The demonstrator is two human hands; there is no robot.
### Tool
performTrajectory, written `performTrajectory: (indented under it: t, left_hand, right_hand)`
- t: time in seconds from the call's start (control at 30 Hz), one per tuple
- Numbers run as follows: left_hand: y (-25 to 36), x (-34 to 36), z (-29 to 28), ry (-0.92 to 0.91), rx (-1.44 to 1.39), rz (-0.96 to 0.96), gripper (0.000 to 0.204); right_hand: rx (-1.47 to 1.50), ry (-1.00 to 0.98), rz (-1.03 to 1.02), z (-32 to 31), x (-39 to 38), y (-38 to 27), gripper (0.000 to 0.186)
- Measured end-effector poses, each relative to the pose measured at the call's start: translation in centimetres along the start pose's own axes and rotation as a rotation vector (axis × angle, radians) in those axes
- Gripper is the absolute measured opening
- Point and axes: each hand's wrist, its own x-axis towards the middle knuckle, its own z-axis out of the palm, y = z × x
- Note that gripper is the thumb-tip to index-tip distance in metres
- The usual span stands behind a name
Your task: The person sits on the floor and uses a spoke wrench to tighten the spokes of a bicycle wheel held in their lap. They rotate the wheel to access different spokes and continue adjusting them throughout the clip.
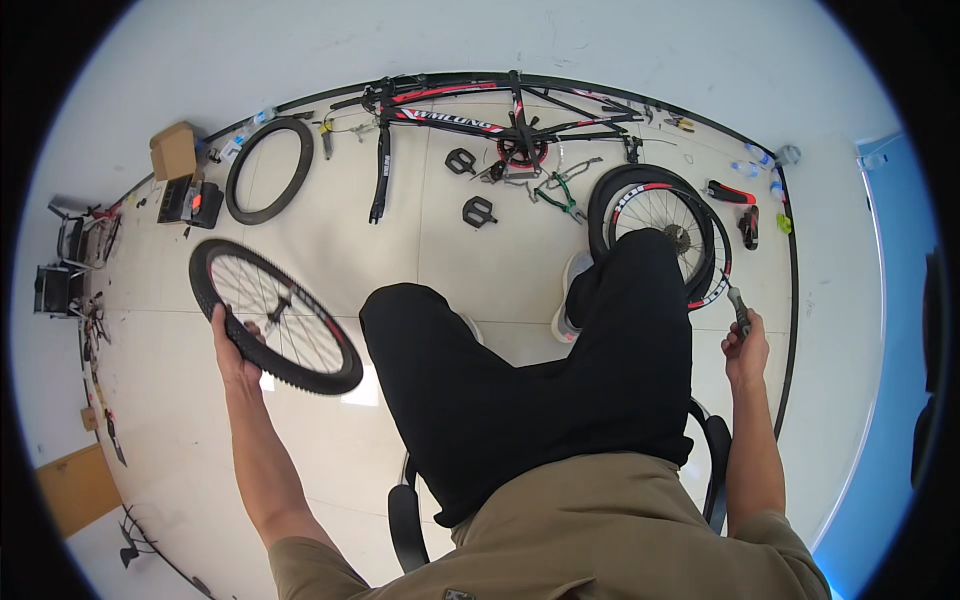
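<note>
My left hand (232,345) is closed around the tyre of a bicycle wheel (284,301), which is held tilted off to the left of my knees. The wheel has a black knobbly tyre, a red and white marked rim, thin spokes and a dark hub. Out to the right, my right hand (747,350) grips a screwdriver (738,304) by its grey-green handle, with the thin shaft pointing away from me. Beyond my right knee lies another wheel (658,205) with a rear cassette, on top of a loose black tyre (600,215); my knee hides part of both.
Along the far wall lies a black, red and white bicycle frame (450,122). Nearer are two pedals (480,211) and a green-handled tool (560,195). A bare tyre (235,190), a cardboard box (175,150) and a saddle (732,193) lie about. Chair armrests (407,525) flank me.
</note>
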Motion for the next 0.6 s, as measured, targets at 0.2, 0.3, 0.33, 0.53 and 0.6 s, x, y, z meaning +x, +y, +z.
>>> performTrajectory:
  t: [0.2, 0.3, 0.33, 0.53, 0.6]
  left_hand:
    - [4.2, -3.5, 8.8, -0.279, -0.096, 0.193, 0.037]
    - [5.9, -3.8, 13.1, -0.398, -0.179, 0.221, 0.039]
    - [6.5, -4.2, 14.6, -0.434, -0.195, 0.228, 0.038]
    - [5.7, -8.1, 23.2, -0.58, -0.224, 0.227, 0.035]
    - [3.3, -10.2, 25.6, -0.549, -0.186, 0.239, 0.039]
  right_hand:
    - [0.11, -0.091, -0.081, 2.3, -1.0, -0.8, 0.023]
    - [0.201, -0.152, -0.106, 4.3, -2.8, -1.7, 0.022]
    - [0.241, -0.187, -0.101, 4.9, -3.4, -2.2, 0.022]
    - [0.426, -0.307, -0.08, 5.9, -6.0, -3.4, 0.021]
    - [0.414, -0.323, -0.056, 5.6, -7.0, -3.6, 0.019]
